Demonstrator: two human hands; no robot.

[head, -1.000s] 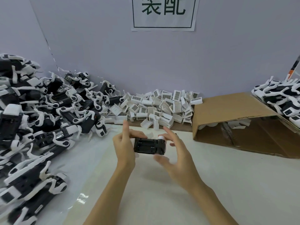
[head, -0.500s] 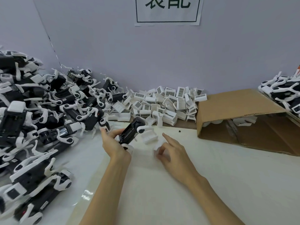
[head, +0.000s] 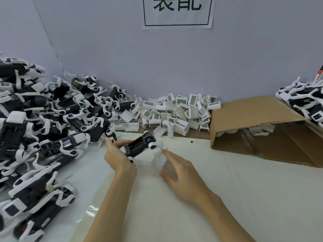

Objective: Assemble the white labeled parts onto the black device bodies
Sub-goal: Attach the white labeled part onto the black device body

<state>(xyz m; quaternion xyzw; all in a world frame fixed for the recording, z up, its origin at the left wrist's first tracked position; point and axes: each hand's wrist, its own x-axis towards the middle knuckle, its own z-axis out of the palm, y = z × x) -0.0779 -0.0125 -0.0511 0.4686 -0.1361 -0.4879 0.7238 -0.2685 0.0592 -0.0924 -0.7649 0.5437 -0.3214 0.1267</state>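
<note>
Gripping a black device body (head: 139,145) in a clenched grip, the left hand (head: 116,155) held it tilted above the white worktop (head: 244,189), its far end raised toward the wall and a white rounded fitting showing at each end. Fingers and thumb of that hand were curled round the body's near end, so the body stuck out up and to the right from the grip. Just to the right of it, the right hand (head: 181,173) pinched a white part (head: 159,158) between thumb and fingertips; the part was blurred, so its label could not be made out. This white part sat just beside the body's lower right end, near it but apparently not joined to it; whether the two touched could not be told. Behind both hands, against the wall, lay a heap of white labeled parts (head: 176,112), many with barcode stickers facing up. To the left a large pile of black and white devices (head: 43,119) spread along the worktop's edge and toward the camera. A cardboard box (head: 258,123) lay on its side at the right, open toward the viewer, with a few white pieces inside it. Beyond the box, at the far right, sat another pile of finished-looking devices (head: 304,102). A paper sign (head: 178,13) with dark characters hung on the wall above.
</note>
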